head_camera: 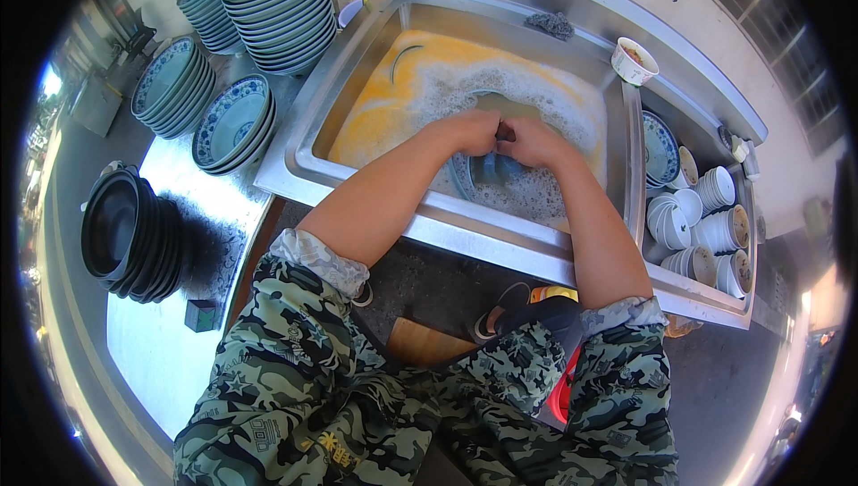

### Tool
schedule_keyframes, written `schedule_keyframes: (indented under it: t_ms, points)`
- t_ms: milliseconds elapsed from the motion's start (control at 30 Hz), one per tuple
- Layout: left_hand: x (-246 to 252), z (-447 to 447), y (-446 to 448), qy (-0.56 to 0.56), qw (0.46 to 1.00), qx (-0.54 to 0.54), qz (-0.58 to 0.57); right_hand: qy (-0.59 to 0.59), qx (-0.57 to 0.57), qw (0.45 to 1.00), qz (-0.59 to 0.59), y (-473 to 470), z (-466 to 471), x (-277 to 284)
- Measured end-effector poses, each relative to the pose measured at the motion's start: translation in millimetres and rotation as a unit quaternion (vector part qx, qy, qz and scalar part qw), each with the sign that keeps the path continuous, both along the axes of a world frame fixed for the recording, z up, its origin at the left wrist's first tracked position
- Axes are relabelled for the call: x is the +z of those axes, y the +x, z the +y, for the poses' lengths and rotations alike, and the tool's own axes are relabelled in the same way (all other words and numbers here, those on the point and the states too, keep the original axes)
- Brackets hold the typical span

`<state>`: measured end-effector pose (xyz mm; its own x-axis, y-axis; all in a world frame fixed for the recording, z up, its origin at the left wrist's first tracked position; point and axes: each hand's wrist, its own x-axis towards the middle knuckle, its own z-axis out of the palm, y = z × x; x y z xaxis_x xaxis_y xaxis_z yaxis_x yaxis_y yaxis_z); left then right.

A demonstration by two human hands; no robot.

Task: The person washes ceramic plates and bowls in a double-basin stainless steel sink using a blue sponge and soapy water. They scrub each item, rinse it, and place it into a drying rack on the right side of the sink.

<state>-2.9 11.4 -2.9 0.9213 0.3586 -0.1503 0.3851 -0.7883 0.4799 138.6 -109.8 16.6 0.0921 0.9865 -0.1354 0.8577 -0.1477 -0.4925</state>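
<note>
My left hand and my right hand meet over the soapy water of a stainless steel sink. Both have curled fingers, and the fingertips come close together. Whether anything sits between them is hidden. Just below my hands, a blue-grey thing shows in the water, too unclear to name. A large bowl lies partly submerged around it, its rim breaking the foam. Orange, greasy suds cover the left of the basin. Another bowl's curved rim pokes out near the back left.
Stacked blue-patterned bowls and black bowls stand on the metal table at left. A steel scourer and a paper cup with food rest on the sink's edges. The right basin holds white bowls and patterned bowls.
</note>
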Motion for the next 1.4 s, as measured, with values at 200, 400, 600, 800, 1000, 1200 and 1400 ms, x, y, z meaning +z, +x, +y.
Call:
schedule_keyframes:
  t_ms: [200, 400, 600, 800, 1000, 1200, 1400]
  points:
    - [2.7, -1.9, -0.8, 0.003, 1.000, -0.005, -0.004, -0.026, 0.002, 1.000, 0.002, 3.2, 1.2, 0.4]
    - [-0.2, -0.5, -0.3, 0.005, 1.000, -0.003, -0.006, -0.019, 0.004, 1.000, 0.011, 3.4, 1.3, -1.3]
    - [-2.3, -1.0, 1.1, -0.002, 1.000, 0.002, -0.008, -0.014, 0.013, 1.000, 0.005, 5.3, 1.9, -4.0]
    - [-1.4, -2.9, -0.1, 0.009, 1.000, -0.001, -0.008, -0.016, 0.006, 1.000, -0.008, 1.2, -0.2, 0.6]
    - [5.1, -7.9, -1.2, 0.024, 1.000, -0.001, -0.007, -0.016, 0.010, 1.000, -0.014, -0.8, -0.2, 1.8]
    - [2.9, -5.9, -0.4, 0.014, 1.000, -0.011, -0.024, -0.024, 0.011, 0.999, -0.029, -0.2, 1.0, 1.6]
    - [2.7, -6.0, -1.3, 0.009, 1.000, 0.002, -0.025, -0.015, 0.010, 1.000, -0.024, -1.9, 0.1, 2.3]
